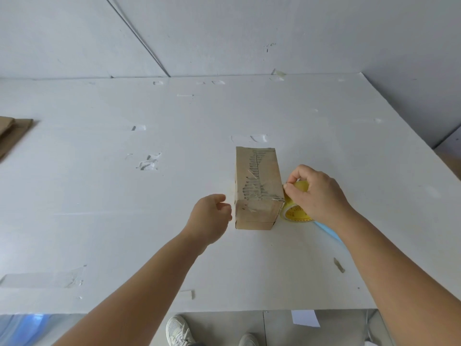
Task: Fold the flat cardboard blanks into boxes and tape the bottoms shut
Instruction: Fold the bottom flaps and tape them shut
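A folded cardboard box [257,186] stands near the middle of the white table [99,196], its upper face torn along the centre seam so the corrugated layer shows. It sits between the two hands. The left hand [209,216] is just beside the box's near-left corner, fingers loosely curled and holding nothing; whether the fingertips touch the cardboard cannot be told. On the other side, the right hand [316,193] grips a yellow tape roll [295,211] that stands on edge just beside the box's near-right corner — thumb and fingers pinched at the top of the roll, close against the box's upper edge. A pale blue strip [329,232] lies on the table under the right wrist.

Farther out, flat brown cardboard blanks [12,133] lie at the table's far-left edge, well apart from the box. Scraps of clear tape [149,162] cling to the tabletop. Below the near edge — a pair of white shoes [178,332] on the floor.
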### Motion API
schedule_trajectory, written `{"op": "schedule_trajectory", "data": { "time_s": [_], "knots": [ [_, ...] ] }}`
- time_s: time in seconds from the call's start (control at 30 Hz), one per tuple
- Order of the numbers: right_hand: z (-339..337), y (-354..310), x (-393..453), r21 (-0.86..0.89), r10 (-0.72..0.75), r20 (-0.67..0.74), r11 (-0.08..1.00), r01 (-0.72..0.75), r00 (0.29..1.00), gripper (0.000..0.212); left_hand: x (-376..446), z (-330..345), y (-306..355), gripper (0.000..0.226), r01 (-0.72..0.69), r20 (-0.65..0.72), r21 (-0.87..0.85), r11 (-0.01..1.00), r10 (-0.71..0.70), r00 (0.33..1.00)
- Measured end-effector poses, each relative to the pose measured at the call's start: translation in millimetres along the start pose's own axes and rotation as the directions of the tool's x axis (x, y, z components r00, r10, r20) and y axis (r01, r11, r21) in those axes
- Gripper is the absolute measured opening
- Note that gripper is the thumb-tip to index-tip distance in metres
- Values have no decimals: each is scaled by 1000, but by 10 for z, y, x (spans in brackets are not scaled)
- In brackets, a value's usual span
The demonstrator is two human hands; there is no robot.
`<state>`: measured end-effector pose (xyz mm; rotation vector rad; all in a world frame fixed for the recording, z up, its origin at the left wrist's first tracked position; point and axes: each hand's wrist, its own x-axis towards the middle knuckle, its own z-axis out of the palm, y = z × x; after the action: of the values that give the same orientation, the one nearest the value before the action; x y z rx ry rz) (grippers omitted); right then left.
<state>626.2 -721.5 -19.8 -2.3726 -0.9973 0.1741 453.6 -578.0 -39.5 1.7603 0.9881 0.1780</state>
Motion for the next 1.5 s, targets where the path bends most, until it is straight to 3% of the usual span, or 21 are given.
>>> {"op": "schedule_trajectory", "data": {
  "time_s": [0.07, 0.17, 0.3, 0.4, 0.57, 0.67, 0.73, 0.8, 0.9, 1.1, 1.33, 1.5],
  "knots": [
    [4, 5, 1, -2, 4, 0, 1000, -4, 1000, 13, 0, -28, -6, 46, 19, -33, 18, 1000, -18, 999],
    [11, 6, 8, -8, 3, -7, 1000, -3, 1000, 13, -33, -61, 53, 48, -111, -91, -18, 994, 109, 990],
    [23, 1, 10, -13, 4, -5, 1000, -4, 1000, 13, -107, -88, 160, 68, -256, 117, -45, 966, 260, 959],
    [31, -2, 14, -24, -5, -7, 1000, 5, 1000, 12, -102, -109, 173, 72, -244, 194, 10, 970, 237, 952],
    [29, 3, 28, -32, -14, -7, 999, 14, 1000, 11, 8, -184, 231, 45, -232, 294, 250, 940, 155, 943],
    [27, 9, 23, -32, -18, -2, 999, 18, 1000, 12, 66, -219, 259, 37, -245, 229, 369, 897, 168, 959],
    [25, 14, 18, -24, -17, -2, 1000, 17, 1000, 12, 88, -259, 294, 49, -400, 253, 257, 880, 339, 906],
    [19, 15, 13, -19, -19, 2, 1000, 19, 1000, 11, 136, -306, 351, 60, -542, 361, 196, 817, 454, 815],
    [12, 7, 17, -13, -24, 17, 1000, 24, 1000, 10, 273, -345, 415, 54, -659, 449, 336, 673, 500, 740],
    [20, -7, 25, -11, -28, 4, 1000, 28, 1000, 11, 379, -329, 660, 48, -739, 555, 512, 438, 488, 673],
    [-22, -7, 13, -12, -41, 31, 999, 41, 999, 9, 477, 177, 905, 50, -824, 632, 469, 317, 532, 564],
    [-139, 252, -49, 376, 141, 182, 905, -201, 973, 18, 584, 177, 764, 54, -813, 585, 480, 330, 570, 577]
  ]
}}
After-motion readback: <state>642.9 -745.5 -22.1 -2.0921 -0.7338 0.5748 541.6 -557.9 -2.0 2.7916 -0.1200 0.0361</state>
